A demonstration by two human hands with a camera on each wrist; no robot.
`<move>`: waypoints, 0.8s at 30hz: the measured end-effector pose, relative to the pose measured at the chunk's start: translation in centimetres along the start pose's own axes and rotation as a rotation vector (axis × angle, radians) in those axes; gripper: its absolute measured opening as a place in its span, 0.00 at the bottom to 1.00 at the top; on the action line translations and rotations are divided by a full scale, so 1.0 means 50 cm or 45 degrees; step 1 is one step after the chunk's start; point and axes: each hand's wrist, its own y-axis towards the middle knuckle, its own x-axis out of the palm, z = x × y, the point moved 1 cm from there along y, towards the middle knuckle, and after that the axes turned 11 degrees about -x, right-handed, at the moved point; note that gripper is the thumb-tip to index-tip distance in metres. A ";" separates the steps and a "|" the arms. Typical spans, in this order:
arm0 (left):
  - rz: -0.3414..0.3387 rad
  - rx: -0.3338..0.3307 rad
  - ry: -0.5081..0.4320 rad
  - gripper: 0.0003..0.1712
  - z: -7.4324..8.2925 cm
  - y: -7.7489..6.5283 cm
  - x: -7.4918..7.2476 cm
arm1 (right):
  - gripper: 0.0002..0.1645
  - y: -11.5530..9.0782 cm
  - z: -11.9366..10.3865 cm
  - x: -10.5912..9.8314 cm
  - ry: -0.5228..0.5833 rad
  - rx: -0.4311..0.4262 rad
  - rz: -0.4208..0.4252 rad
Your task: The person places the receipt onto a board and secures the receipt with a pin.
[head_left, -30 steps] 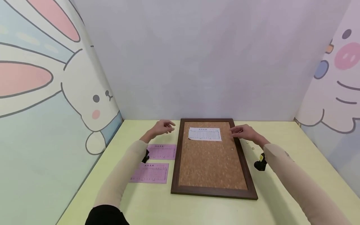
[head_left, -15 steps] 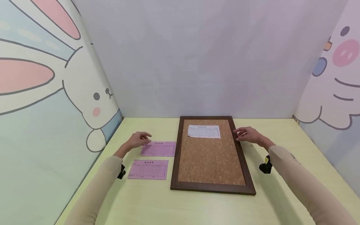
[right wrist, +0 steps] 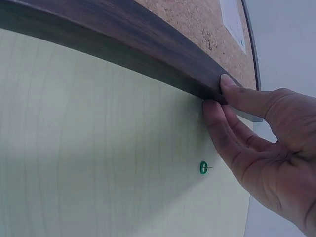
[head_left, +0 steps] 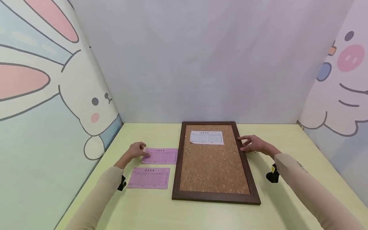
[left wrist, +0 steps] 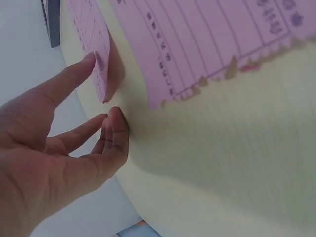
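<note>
Dark-framed cork board (head_left: 212,169) lies on the table. My right hand (head_left: 254,143) grips its right border; in the right wrist view, the thumb (right wrist: 232,85) lies on top of the wooden frame (right wrist: 133,34) and the fingers bend against its side and underside. A white printed form (head_left: 206,137) lies near the board's top. To the left, my left hand (head_left: 136,150) is at the upper pink form (head_left: 161,156). Its thumb (left wrist: 84,69) touches the form's raised left edge while the other fingers bend loosely below, apart from the thumb.
A second pink form (head_left: 149,178) with a ragged torn edge lies nearer on the table (head_left: 138,207). A green thumbtack (right wrist: 203,167) sits beside the board under my right hand. Grey wall (head_left: 207,64) stands behind, with cartoon-printed panels on both sides.
My left hand has moved left and down from beside the board's top to the upper pink form's edge. The right hand has shifted slightly outward from over the cork onto the right border.
</note>
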 end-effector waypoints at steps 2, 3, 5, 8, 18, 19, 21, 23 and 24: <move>-0.004 0.000 -0.019 0.39 0.001 -0.002 0.001 | 0.40 -0.003 -0.002 -0.001 0.047 0.004 -0.015; -0.007 0.006 -0.033 0.39 0.002 -0.003 0.002 | 0.40 -0.004 -0.003 -0.002 0.071 0.009 -0.026; -0.018 0.020 -0.062 0.38 0.007 -0.008 0.003 | 0.41 -0.003 -0.004 -0.004 0.118 0.030 -0.040; -0.042 0.019 -0.087 0.36 0.014 -0.008 0.004 | 0.41 0.001 -0.005 -0.007 0.158 0.061 -0.061; -0.038 -0.017 -0.108 0.24 0.012 0.000 0.013 | 0.41 0.002 -0.014 -0.005 0.162 0.107 -0.058; -0.036 -0.024 -0.116 0.24 0.011 0.000 0.015 | 0.41 0.002 -0.015 -0.004 0.161 0.109 -0.053; -0.036 -0.034 -0.133 0.26 0.009 0.000 0.016 | 0.41 0.001 -0.017 -0.003 0.161 0.109 -0.050; -0.039 -0.044 -0.144 0.28 0.008 0.001 0.014 | 0.41 -0.001 -0.017 -0.001 0.164 0.100 -0.053; -0.044 -0.050 -0.155 0.30 0.007 0.002 0.012 | 0.41 -0.002 -0.018 0.000 0.171 0.098 -0.057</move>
